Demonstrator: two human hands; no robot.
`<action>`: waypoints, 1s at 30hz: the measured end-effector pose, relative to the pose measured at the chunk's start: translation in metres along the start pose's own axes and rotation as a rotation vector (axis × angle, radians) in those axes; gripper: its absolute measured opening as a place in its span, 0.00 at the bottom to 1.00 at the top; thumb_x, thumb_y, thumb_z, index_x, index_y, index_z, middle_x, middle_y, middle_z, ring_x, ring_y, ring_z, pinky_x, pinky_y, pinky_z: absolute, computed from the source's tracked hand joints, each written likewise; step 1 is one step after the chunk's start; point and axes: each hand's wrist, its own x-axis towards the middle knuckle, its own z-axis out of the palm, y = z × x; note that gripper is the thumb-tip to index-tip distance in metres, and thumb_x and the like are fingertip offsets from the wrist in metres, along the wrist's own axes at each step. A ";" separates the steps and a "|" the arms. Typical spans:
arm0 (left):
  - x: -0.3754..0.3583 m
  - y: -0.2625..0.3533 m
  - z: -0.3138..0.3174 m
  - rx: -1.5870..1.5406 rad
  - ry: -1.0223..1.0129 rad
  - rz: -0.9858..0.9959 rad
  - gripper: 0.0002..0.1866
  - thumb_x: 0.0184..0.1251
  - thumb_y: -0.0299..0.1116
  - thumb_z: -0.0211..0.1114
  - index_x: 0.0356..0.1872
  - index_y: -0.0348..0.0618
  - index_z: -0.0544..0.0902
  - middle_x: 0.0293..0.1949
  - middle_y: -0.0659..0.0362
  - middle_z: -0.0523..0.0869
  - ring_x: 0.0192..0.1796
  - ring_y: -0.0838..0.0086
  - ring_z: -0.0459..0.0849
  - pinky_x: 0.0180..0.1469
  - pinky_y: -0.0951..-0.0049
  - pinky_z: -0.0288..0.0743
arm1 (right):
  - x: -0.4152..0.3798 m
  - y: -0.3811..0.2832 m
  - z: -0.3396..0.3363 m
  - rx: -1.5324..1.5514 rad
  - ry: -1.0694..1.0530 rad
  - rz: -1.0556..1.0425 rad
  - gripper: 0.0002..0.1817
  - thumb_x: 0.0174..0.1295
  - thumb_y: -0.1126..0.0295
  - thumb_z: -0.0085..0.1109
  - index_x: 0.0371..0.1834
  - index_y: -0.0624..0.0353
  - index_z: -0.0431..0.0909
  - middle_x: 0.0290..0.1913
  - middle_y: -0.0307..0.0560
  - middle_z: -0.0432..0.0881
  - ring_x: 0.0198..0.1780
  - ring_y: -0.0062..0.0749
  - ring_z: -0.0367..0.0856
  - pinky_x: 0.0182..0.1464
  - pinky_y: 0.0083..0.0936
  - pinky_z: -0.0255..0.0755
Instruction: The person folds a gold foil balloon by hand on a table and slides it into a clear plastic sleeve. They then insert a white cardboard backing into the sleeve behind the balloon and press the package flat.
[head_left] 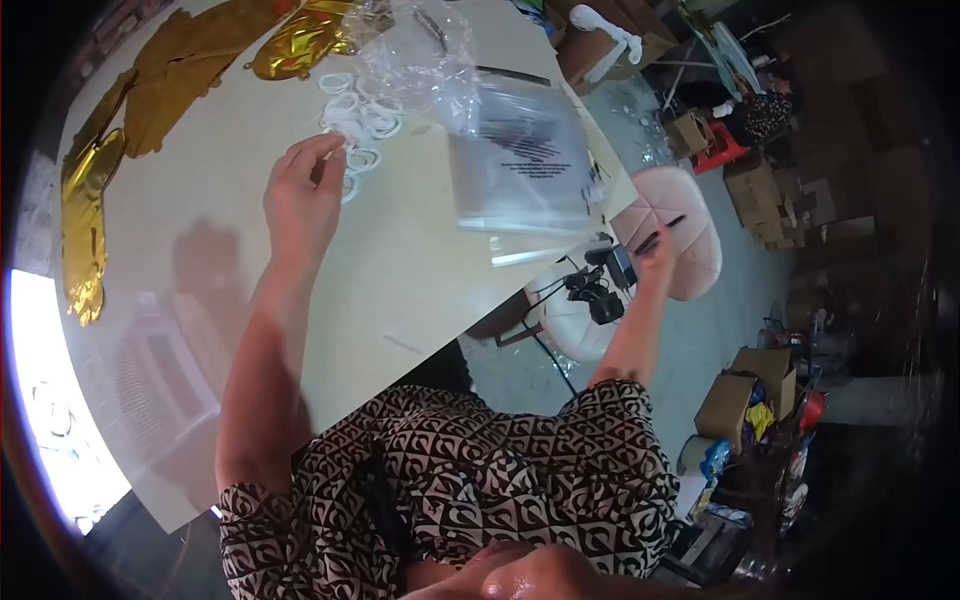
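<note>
My left hand is over the table beside a pile of white rings. Its fingers are loosely curled, with a gap between thumb and fingers, and the fingertips reach the edge of the pile. Off the table's right side, my right hand is closed on a thin black pen-like stick, above a pale padded chair. A stack of clear plastic bags with black print lies on the table between the hands. Crumpled clear plastic sits behind the rings.
Gold foil balloons lie along the table's left and far edges. Another clear printed bag is at the near left. Black devices with cables rest on a chair by the right edge. Cardboard boxes stand on the floor.
</note>
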 end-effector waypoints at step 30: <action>0.001 -0.006 0.017 -0.125 -0.132 -0.090 0.10 0.76 0.27 0.62 0.53 0.37 0.84 0.58 0.58 0.82 0.53 0.76 0.81 0.53 0.77 0.75 | 0.035 0.196 0.053 -0.806 0.213 -0.350 0.54 0.43 0.45 0.80 0.66 0.74 0.68 0.58 0.68 0.81 0.58 0.58 0.83 0.60 0.44 0.75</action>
